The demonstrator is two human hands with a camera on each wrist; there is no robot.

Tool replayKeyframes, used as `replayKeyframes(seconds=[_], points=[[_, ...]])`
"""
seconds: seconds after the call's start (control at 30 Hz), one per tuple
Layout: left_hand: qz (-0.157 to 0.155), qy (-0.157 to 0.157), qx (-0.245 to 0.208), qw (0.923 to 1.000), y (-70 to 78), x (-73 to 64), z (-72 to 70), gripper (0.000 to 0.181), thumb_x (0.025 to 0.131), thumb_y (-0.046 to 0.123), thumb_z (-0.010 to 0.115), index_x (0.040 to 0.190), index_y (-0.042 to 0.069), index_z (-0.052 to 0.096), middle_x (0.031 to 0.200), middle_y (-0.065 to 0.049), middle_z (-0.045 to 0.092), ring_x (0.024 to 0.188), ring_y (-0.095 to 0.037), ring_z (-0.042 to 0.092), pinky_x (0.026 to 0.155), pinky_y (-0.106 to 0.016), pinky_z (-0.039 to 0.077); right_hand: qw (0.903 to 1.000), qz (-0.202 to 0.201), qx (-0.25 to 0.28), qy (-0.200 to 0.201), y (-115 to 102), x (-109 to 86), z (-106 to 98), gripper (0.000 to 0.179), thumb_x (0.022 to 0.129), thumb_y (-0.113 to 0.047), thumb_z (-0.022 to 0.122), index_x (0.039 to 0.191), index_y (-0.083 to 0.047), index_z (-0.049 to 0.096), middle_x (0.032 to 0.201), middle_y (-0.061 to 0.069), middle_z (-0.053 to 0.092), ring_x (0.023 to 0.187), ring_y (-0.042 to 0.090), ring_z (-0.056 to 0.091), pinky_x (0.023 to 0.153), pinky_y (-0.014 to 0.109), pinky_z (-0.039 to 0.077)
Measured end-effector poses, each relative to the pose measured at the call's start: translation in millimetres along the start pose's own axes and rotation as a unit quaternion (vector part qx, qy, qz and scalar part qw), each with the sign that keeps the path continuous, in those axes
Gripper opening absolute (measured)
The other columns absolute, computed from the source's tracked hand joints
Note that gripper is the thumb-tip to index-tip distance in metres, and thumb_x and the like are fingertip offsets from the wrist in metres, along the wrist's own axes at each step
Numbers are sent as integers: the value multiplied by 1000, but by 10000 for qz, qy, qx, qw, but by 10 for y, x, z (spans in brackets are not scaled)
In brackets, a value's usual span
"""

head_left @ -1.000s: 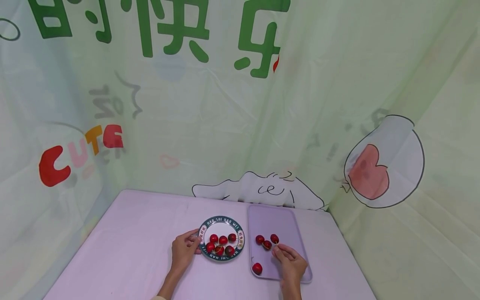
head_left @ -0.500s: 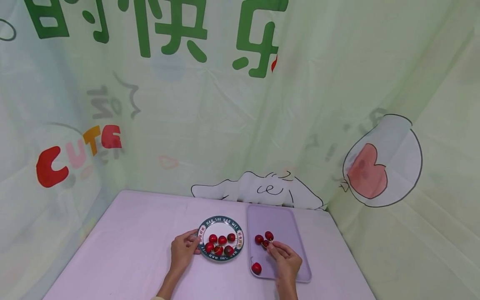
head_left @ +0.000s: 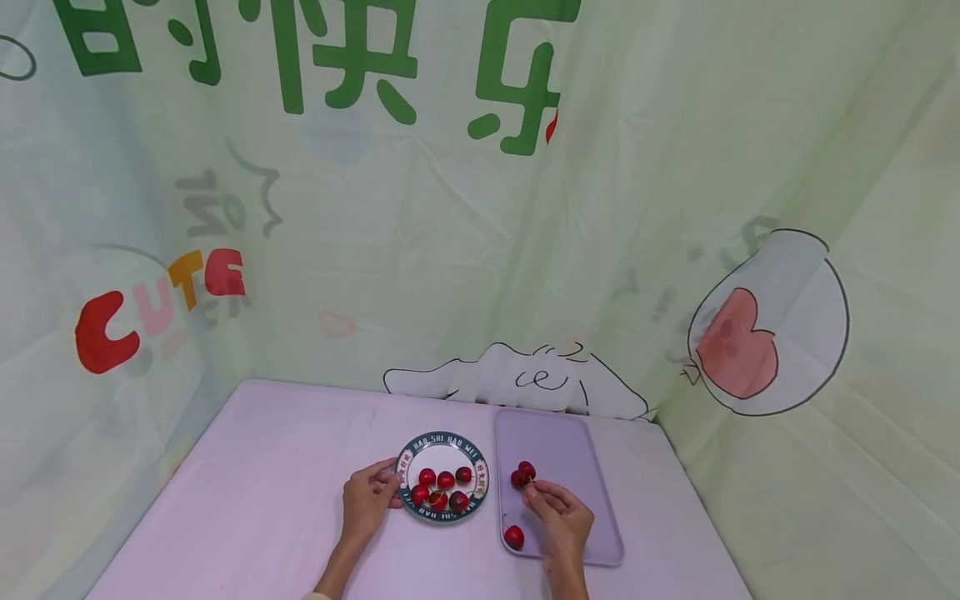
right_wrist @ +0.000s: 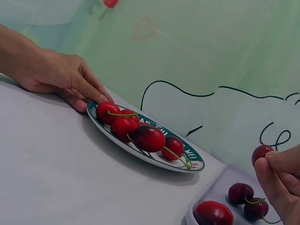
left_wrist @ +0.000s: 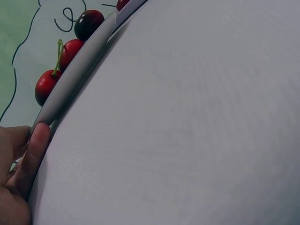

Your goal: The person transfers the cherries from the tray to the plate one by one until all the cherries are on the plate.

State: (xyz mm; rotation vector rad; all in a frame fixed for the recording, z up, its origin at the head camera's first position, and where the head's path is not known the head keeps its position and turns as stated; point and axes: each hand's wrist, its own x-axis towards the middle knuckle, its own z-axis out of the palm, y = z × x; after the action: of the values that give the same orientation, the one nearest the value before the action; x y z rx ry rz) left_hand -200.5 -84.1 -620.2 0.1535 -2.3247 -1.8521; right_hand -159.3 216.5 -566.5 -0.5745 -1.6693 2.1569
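Right hand [head_left: 567,518]: pinched one cherry [right_wrist: 261,153] above the tray [head_left: 543,437], shifted leftward since a second earlier, thus nearer the plate [head_left: 442,457]. Left hand [head_left: 367,502]: gripped that plate's rim. Six cherries [head_left: 446,480] lay on the plate, three more cherries [right_wrist: 240,193] on the tray.

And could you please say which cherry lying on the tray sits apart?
The cherry in the near left corner of the tray; the other two cherries lying on it are close together, farther back.
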Motion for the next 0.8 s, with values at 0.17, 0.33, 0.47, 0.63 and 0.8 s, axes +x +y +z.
replayKeyframes(seconds=[0.17, 0.33, 0.47, 0.63, 0.8], points=[[19, 44, 24, 10000, 4, -3, -2, 35, 103, 9, 75, 138, 1, 73, 88, -10, 75, 58, -11, 72, 63, -14, 59, 9997, -6, -213, -85, 35, -6, 44, 28, 90, 9, 83, 114, 18, 74, 88, 11, 84, 72, 16, 81, 74, 30, 69], [13, 32, 21, 10000, 22, -3, -4, 36, 104, 9, 75, 138, 1, 73, 90, -9, 76, 58, -11, 71, 63, -14, 59, 9994, 41, -307, -149, 19, -47, 110, 29, 90, 9, 83, 115, 19, 73, 90, 13, 84, 72, 15, 80, 73, 28, 69], [-21, -20, 7, 10000, 28, -3, -6, 36, 104, 9, 75, 139, 1, 73, 90, -10, 76, 59, -12, 72, 63, -14, 59, 9990, 114, -379, -197, -27, -106, 177, 27, 92, 10, 81, 117, 18, 73, 95, 16, 84, 74, 14, 80, 73, 26, 68], [-20, -15, 37, 10000, -2, 13, 2, 36, 104, 9, 74, 139, 2, 73, 89, -9, 75, 59, -12, 72, 63, -14, 60, 9982, 228, -496, -249, -74, -174, 255, 26, 94, 8, 80, 119, 14, 74, 95, 12, 84, 76, 15, 81, 73, 25, 68], [-27, -19, 29, 10000, -44, 37, 8, 36, 104, 11, 75, 140, 4, 73, 89, -8, 75, 59, -13, 73, 64, -14, 59, 9978, 215, -449, -429, -96, -205, 296, 27, 93, 11, 79, 118, 18, 72, 92, 11, 83, 73, 13, 79, 73, 26, 68]])
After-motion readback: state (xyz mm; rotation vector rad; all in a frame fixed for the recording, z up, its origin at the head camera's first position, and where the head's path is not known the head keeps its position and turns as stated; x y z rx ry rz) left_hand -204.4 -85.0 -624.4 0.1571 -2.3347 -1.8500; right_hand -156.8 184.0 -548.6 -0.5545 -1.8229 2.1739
